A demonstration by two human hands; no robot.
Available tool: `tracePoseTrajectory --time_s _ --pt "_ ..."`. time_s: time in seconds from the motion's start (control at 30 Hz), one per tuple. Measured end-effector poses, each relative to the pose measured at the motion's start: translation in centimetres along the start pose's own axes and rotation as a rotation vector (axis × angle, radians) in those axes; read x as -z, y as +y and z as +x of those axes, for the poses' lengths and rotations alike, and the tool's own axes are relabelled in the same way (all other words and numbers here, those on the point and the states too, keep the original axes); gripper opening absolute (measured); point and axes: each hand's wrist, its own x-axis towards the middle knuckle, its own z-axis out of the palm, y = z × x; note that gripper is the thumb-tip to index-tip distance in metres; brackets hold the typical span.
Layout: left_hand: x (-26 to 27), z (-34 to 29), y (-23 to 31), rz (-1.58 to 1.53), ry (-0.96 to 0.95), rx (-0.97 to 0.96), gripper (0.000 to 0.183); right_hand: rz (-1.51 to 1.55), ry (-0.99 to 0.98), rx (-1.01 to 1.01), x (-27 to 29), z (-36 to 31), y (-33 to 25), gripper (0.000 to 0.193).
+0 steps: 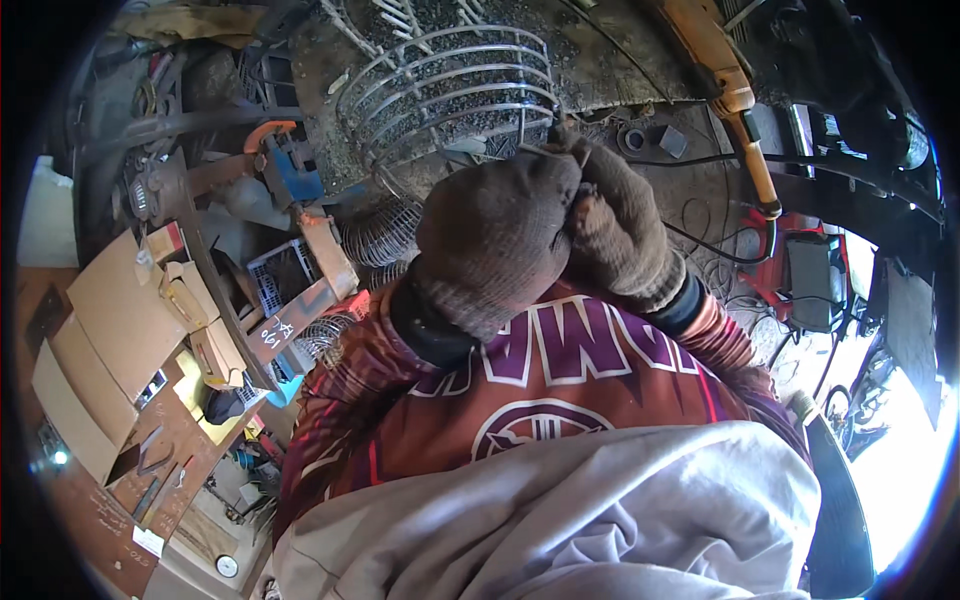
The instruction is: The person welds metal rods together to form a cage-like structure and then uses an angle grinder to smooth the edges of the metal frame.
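In brown knit gloves, my left hand (495,235) and my right hand (622,225) are pressed together in front of my chest. The fingers of both are curled closed. A thin metal piece (548,152) pokes out past the knuckles on the far side; the rest of what they grip is hidden by the gloves. Just beyond lies a curved frame of bent metal rods (480,70), with several parallel bars. It rests on a dark, gritty work surface (325,125), its near right corner close to my hands.
Coiled metal wire (385,232) sits left of my hands, near a blue and orange metal tool (292,165). An orange-handled power tool (735,95) with a cable lies at far right. Opened cardboard (125,320) and pliers (152,455) are on the left bench.
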Motion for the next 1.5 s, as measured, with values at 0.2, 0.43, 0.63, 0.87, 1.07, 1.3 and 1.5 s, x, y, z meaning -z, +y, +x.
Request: tracePoseTrajectory --time_s 0.2,0.43,0.63,0.87,1.07,1.3,1.5 --pt "-0.6 0.6 -0.5 -0.221 -0.125 0.044 0.024 -0.126 -0.205 -0.308 3.6 2.6 -1.1 0.042" --pt "-0.7 -2.8 -2.2 -0.329 -0.182 0.141 0.024 0.084 -0.072 -0.491 4.3 6.2 0.3 0.028" --pt "-1.7 -4.9 -4.1 -0.379 -0.063 0.183 0.027 0.015 0.004 -0.548 3.0 7.1 0.3 0.027" --pt "-1.6 -5.1 -4.4 -0.379 -0.114 0.234 0.025 -0.148 -0.061 -0.495 3.4 7.6 -0.4 0.027" --pt "-1.6 -5.0 -4.6 -0.407 -0.088 0.231 0.024 -0.098 -0.02 -0.475 3.2 7.2 -0.1 0.026" --pt "-1.5 -5.4 -4.9 -0.376 -0.135 0.187 0.023 -0.229 -0.027 -0.411 3.1 7.2 0.1 0.027" --pt "-2.1 -5.7 -5.2 -0.391 -0.105 0.172 0.023 -0.243 -0.02 -0.398 2.8 7.3 -0.4 0.025"
